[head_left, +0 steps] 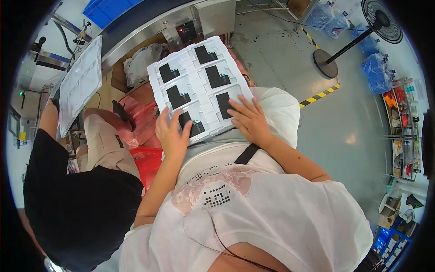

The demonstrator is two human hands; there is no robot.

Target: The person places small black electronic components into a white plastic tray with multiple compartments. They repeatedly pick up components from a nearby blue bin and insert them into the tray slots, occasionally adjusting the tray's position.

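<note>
A white moulded plastic tray (195, 84) rests across my lap. Several flat black, notched pieces with small blue tabs lie in its compartments, such as the black piece (217, 77) in the right column. My left hand (173, 136) is at the tray's near left, fingers spread, beside the nearest black piece (185, 120) of the left column. Over the near right compartment, the stretched fingers of my right hand (251, 120) cover part of the black piece (223, 103) there. Whether those fingertips touch it, I cannot tell.
At my left a person in a black shirt (68, 199) holds another white tray (82, 84). Ahead runs a metal-sided workbench (136, 34) with a blue crate (106, 10). A standing fan (383, 22), blue water bottles (377, 72) and a shelf rack (403, 127) are at right.
</note>
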